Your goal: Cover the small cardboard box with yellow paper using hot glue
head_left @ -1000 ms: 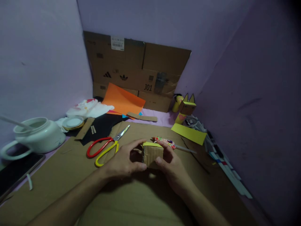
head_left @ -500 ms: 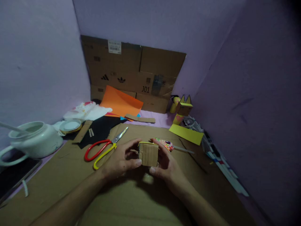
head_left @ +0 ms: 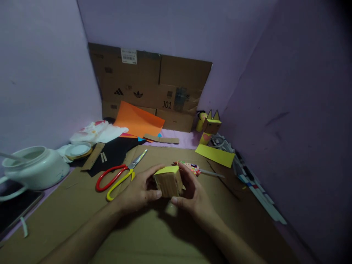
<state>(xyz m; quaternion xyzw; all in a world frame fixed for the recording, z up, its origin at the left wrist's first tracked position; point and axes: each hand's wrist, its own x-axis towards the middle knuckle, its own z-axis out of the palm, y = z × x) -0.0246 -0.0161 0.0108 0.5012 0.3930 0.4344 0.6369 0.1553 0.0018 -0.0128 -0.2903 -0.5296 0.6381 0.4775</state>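
Between my two hands is a small cardboard box (head_left: 167,183) with yellow paper on its top; it is tilted so the top and one side show. My left hand (head_left: 141,190) grips its left side, thumb at the front lower corner. On the right side, my right hand (head_left: 192,192) curls round it with the thumb near the bottom edge. Fingers behind the box are hidden. Scissors (head_left: 123,176) with red and yellow handles lie open to the left of my left hand. Just beyond the box lies a colourful patterned item (head_left: 189,167) with a thin grey rod.
A cardboard sheet (head_left: 132,234) covers the table. White pot (head_left: 35,170) and dark phone-like slab (head_left: 19,205) stand left. Orange paper (head_left: 137,121), a cardboard strip (head_left: 162,139), a yellow strip (head_left: 215,155) and a cardboard figure with pointed ears (head_left: 212,126) are farther back.
The box has been turned and tipped in my hands, so its yellow top and right side now show. The whole view has shifted slightly.
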